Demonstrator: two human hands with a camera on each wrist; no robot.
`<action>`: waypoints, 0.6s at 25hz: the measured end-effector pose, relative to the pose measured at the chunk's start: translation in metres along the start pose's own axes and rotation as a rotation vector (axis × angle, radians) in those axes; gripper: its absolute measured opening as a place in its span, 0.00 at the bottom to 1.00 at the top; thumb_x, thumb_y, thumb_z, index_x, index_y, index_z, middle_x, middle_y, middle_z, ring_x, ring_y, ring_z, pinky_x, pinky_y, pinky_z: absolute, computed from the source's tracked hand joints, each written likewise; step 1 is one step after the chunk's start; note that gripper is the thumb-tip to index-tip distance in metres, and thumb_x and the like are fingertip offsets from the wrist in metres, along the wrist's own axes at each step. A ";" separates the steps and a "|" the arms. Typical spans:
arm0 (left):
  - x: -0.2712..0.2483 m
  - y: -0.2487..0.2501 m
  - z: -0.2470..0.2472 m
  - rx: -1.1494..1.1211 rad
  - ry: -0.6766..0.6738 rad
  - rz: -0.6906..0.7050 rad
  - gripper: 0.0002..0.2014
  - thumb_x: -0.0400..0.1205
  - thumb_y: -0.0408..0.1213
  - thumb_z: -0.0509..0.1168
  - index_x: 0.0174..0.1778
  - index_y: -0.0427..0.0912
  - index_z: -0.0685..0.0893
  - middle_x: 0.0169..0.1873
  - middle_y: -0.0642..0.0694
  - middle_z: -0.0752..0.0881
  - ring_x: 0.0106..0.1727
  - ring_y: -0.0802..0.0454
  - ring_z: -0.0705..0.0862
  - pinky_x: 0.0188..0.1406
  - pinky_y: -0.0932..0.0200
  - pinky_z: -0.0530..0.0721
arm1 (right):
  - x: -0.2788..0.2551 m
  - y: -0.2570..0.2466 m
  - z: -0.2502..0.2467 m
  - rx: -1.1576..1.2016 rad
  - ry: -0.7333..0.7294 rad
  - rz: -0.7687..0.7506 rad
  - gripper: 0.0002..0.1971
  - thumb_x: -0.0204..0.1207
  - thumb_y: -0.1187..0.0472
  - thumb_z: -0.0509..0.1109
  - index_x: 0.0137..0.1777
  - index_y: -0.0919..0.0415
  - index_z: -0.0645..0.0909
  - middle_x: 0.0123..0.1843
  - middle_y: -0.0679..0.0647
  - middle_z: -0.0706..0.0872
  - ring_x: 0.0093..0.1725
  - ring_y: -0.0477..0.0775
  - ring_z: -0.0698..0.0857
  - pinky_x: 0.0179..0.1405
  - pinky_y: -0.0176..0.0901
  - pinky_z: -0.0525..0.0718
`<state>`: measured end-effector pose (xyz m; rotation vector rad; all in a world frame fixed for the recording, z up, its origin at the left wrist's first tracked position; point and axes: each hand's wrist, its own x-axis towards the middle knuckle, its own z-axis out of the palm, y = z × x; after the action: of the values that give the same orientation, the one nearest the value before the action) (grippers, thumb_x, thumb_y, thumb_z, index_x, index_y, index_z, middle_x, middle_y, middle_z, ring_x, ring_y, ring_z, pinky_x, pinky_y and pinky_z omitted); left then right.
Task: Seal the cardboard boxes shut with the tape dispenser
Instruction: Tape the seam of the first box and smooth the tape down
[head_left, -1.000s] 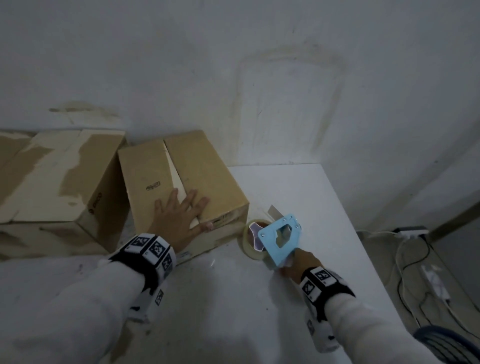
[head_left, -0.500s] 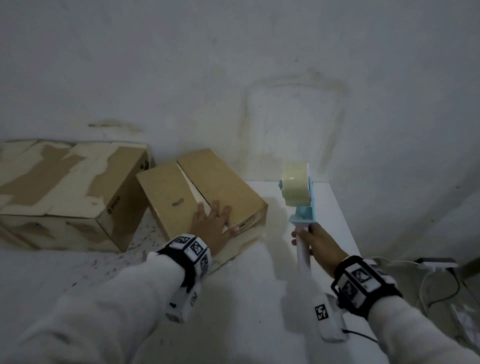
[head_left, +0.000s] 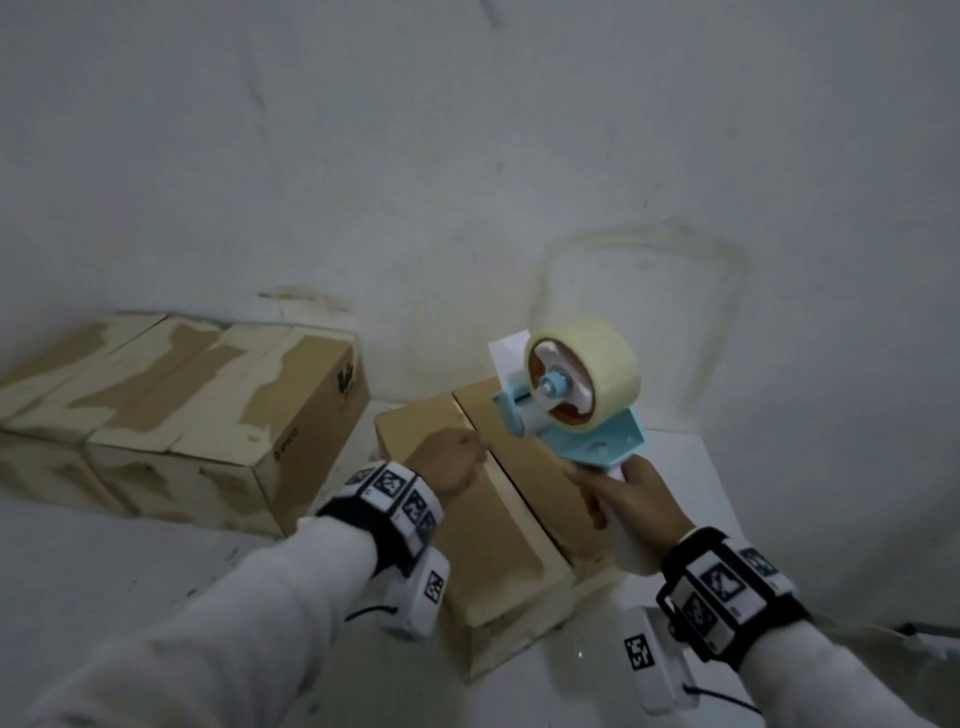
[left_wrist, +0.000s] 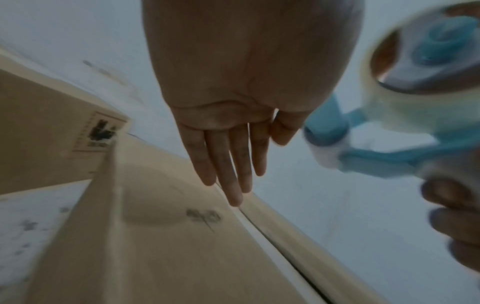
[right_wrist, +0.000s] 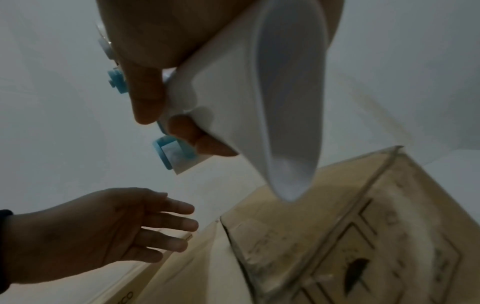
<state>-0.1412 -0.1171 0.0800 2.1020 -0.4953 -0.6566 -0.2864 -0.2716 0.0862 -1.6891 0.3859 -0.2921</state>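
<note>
A brown cardboard box (head_left: 498, 540) lies on the white table, its two top flaps meeting along a centre seam (left_wrist: 262, 224). My right hand (head_left: 618, 488) grips the white handle (right_wrist: 259, 98) of a blue tape dispenser (head_left: 576, 400), raised above the far end of the box. Its clear tape roll (head_left: 597, 374) faces me, and a loose tape end (right_wrist: 182, 160) sticks out by the roller. My left hand (head_left: 449, 460) hovers over the left flap with fingers (left_wrist: 228, 170) straight, holding nothing, near the seam.
A larger cardboard box (head_left: 197, 415) with torn, patchy tape stands to the left against the wall. A grey wall (head_left: 467, 182) closes off the back. The white table (head_left: 691, 499) ends at the right, past the box.
My right hand has lifted the dispenser off the table and brought it over the box, roll turned toward me. My left hand has risen off the flap and moved further along it.
</note>
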 end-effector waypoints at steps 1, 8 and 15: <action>0.004 -0.004 -0.012 -0.179 0.028 -0.079 0.20 0.86 0.48 0.54 0.58 0.36 0.82 0.52 0.38 0.84 0.41 0.43 0.84 0.39 0.56 0.80 | 0.003 -0.002 0.005 0.000 -0.016 -0.006 0.13 0.74 0.62 0.72 0.30 0.62 0.74 0.17 0.50 0.74 0.19 0.51 0.72 0.22 0.39 0.71; 0.026 0.003 -0.040 -0.802 -0.231 -0.116 0.37 0.80 0.65 0.50 0.66 0.34 0.78 0.56 0.36 0.85 0.52 0.41 0.86 0.54 0.50 0.80 | 0.021 -0.006 0.030 -0.008 -0.045 -0.008 0.09 0.74 0.63 0.73 0.37 0.65 0.77 0.17 0.50 0.75 0.19 0.50 0.73 0.23 0.38 0.73; 0.057 -0.012 -0.039 -0.828 -0.250 -0.265 0.26 0.81 0.57 0.58 0.61 0.37 0.79 0.48 0.38 0.86 0.43 0.44 0.87 0.45 0.53 0.83 | 0.037 -0.008 0.035 0.003 0.013 -0.012 0.11 0.75 0.67 0.70 0.31 0.63 0.76 0.17 0.52 0.74 0.19 0.51 0.72 0.22 0.39 0.72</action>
<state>-0.0716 -0.1188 0.0740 1.3087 -0.0386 -1.0670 -0.2384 -0.2546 0.0880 -1.6880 0.3850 -0.3126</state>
